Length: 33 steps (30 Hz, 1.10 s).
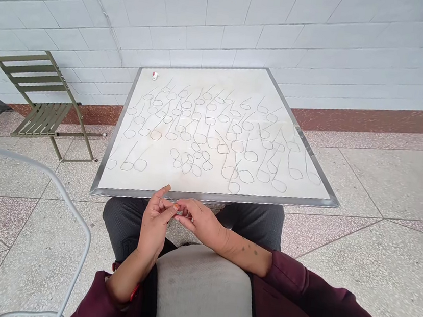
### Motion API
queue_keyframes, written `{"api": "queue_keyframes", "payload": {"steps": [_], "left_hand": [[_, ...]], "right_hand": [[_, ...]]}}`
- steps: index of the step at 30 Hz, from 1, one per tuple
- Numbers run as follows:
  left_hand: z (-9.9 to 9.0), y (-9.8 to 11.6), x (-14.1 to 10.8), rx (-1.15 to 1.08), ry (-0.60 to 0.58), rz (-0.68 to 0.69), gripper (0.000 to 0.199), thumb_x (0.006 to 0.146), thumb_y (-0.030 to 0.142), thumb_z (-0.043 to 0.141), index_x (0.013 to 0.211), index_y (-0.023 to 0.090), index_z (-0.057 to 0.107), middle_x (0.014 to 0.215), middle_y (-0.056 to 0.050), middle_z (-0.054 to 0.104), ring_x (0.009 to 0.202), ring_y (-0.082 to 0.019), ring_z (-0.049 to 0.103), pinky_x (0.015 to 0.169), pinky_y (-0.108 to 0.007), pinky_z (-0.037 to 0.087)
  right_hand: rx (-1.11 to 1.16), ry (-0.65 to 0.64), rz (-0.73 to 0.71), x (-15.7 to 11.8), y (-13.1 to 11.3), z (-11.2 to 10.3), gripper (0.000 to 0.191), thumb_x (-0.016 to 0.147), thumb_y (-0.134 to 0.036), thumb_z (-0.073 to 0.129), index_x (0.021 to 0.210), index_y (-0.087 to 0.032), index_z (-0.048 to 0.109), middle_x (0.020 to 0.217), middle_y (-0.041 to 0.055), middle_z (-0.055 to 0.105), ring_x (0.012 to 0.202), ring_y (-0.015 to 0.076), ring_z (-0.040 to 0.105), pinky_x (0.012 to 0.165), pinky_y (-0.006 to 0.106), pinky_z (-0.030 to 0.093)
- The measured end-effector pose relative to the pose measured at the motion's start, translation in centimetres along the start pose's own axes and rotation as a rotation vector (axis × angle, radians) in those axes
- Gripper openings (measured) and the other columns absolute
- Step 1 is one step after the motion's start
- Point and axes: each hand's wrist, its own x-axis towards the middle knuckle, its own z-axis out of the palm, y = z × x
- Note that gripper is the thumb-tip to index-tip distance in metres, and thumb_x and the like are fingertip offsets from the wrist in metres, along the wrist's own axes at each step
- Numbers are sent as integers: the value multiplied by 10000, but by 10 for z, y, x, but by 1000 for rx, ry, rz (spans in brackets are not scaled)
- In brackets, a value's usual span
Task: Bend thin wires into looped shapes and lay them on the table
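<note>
As wire (pixel 168 198) is pinched by left hand (pixel 155 222) and right hand (pixel 206 224) beside table's near edge (pixel 268 200) | bending seems underway | steady pinch needed

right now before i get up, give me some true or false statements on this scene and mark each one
1. The left hand and right hand are close together by the near edge of the table. True.
2. The slatted chair is right of the table. False: the chair is on the left.
3. Many wire loops lie on the table. True.
4. A small red-and-white object sits in the near right corner. False: the object is near the far left corner.
5. The right sleeve is dark red. True.
</note>
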Motion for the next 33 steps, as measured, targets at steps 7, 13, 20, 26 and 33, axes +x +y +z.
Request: {"api": "queue_keyframes", "payload": {"steps": [7, 13, 20, 26, 33], "left_hand": [[0, 1, 0, 62, -38, 8, 542, 771, 249, 697, 1275, 212, 502, 704, 53, 577, 676, -121, 576, 763, -307, 485], [-1, 2, -3, 72, -77, 26, 510, 818, 281, 652, 1300, 230, 495, 794, 15, 611, 790, -151, 605, 786, -313, 488], [-3, 0, -5, 90, -75, -12, 487, 828, 267, 621, 1298, 234, 498, 889, -16, 651, 863, -165, 615, 794, -314, 487], [-1, -1, -3, 83, -25, -36, 508, 772, 248, 692, 1251, 199, 528, 830, 1, 650, 805, -145, 612, 771, -290, 480], [-4, -4, 3, 80, -28, -39, 526, 771, 263, 694, 1259, 180, 514, 801, 4, 662, 696, -125, 603, 729, -284, 477]], "right_hand": [[-6, 27, 0, 0, 0, -1, 257, 938, -321, 526, 1161, -194, 521, 902, 49, 595, 732, 148, 584, 689, 312, 534], [8, 34, 21, 0, 3, 1, 278, 926, -333, 545, 1174, -207, 526, 933, 53, 603, 753, 153, 598, 704, 323, 546], [0, 52, 39, -1, 6, 0, 297, 921, -328, 553, 1189, -208, 508, 976, 64, 611, 808, 170, 613, 716, 335, 557], [-30, 77, 32, 0, 8, 1, 328, 918, -345, 560, 1206, -209, 485, 962, 60, 612, 769, 163, 603, 678, 324, 554], [-37, 53, 65, 0, 4, -2, 438, 900, -411, 577, 1262, -203, 442, 999, 65, 616, 751, 152, 603, 673, 314, 554]]}}
